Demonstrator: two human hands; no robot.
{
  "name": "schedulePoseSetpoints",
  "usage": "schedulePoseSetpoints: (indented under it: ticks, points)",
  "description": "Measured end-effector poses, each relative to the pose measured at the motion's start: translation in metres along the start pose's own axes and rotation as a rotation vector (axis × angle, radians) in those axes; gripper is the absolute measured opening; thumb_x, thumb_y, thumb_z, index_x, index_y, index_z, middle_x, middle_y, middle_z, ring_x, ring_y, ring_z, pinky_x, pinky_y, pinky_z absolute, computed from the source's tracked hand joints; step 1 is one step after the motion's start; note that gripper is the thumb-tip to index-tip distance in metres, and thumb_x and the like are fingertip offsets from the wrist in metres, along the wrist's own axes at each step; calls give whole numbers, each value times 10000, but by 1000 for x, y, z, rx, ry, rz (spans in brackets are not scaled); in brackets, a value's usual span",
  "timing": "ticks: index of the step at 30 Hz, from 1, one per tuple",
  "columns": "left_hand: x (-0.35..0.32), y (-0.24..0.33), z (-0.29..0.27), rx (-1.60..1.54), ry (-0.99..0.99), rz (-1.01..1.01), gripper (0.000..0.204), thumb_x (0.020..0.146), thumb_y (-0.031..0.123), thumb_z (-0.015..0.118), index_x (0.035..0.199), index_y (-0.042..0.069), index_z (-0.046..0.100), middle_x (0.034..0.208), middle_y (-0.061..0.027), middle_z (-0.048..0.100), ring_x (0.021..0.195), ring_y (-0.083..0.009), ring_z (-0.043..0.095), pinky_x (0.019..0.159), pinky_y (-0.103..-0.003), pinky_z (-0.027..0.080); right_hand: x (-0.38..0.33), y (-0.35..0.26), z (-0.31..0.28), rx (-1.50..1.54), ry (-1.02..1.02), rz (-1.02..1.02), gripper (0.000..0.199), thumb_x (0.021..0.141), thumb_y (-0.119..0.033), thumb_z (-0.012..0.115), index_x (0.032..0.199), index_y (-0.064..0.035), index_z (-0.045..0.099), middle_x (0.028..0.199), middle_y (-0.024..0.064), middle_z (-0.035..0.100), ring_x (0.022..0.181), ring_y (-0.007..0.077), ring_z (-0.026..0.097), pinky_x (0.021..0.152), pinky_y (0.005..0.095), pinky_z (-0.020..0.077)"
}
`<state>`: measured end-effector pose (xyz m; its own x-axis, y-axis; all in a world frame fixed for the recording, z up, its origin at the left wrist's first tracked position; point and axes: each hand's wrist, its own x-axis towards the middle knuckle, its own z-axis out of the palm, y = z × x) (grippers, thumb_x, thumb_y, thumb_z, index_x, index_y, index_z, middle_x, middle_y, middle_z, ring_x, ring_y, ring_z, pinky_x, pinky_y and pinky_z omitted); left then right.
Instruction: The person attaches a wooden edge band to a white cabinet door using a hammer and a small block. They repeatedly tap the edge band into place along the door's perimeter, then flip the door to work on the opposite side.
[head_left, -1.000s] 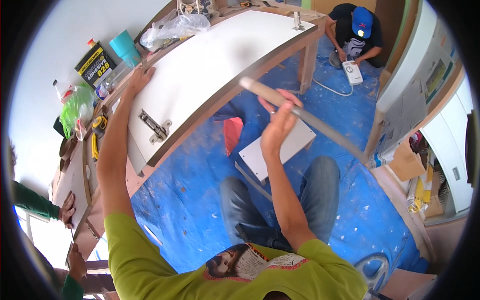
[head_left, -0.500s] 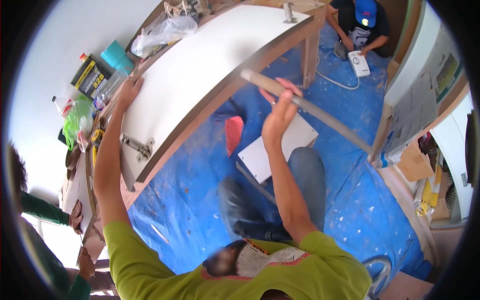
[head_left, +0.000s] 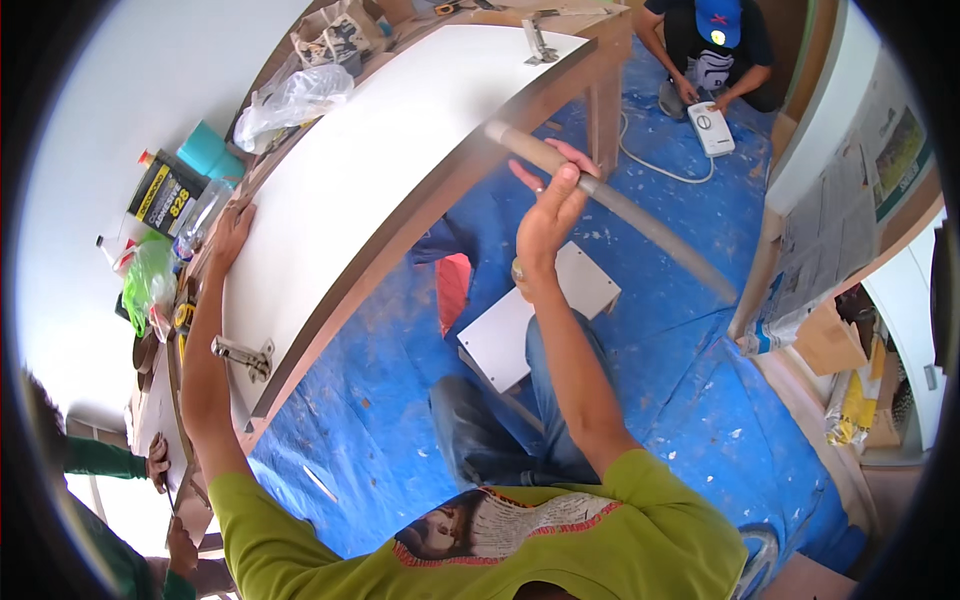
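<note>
A white door panel with metal hinges lies on a wooden workbench. My left hand grips the panel's left long edge, close to the cup hinge at its near end. The other hinge is fixed at the far end. My right hand is closed around a long grey stick with a tan upper part, its thumb along the shaft. The stick slants over the panel's right edge; its upper tip is blurred, so whether it touches the panel I cannot tell.
A blue sheet covers the floor, with a drilled white board by my knees. Adhesive tin, teal cup and plastic bags stand left. One co-worker handles a white box at far right; another's hands work at lower left.
My view has shifted, so the panel and bench sit further left and lower. My right hand has turned at the wrist, and the stick has swung slightly with it. Both hands keep their holds.
</note>
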<state>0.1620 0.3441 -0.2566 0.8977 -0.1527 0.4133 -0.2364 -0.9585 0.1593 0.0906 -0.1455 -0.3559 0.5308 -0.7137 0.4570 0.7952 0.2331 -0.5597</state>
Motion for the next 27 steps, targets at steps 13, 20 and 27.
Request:
schedulePoseSetpoints:
  ticks: [13, 20, 27]
  points:
    - [-1, 16, -11, -21, -33, -29, 374, 996, 255, 514, 1222, -36, 580, 1203, -196, 592, 1139, -317, 561, 985, -366, 419, 91, 6, -34, -2, 216, -120, 392, 1055, -366, 347, 1228, -22, 421, 1204, 167, 476, 1141, 284, 530, 881, 439, 562]
    - [2, 23, -8, -28, -36, -75, 376, 997, 252, 507, 1215, -45, 580, 1198, -213, 595, 1147, -347, 551, 1012, -385, 398, 143, 30, -38, -12, 101, -71, 370, 1058, -357, 327, 1170, -13, 407, 1186, 166, 461, 1127, 268, 531, 864, 438, 592]
    - [3, 14, -4, -34, -35, -80, 391, 994, 260, 514, 1230, -46, 575, 1234, -233, 583, 1171, -369, 536, 1027, -391, 385, 205, 72, -43, -143, 99, 1, 388, 1054, -363, 344, 1179, -3, 411, 1208, 164, 455, 1130, 278, 528, 858, 438, 597]
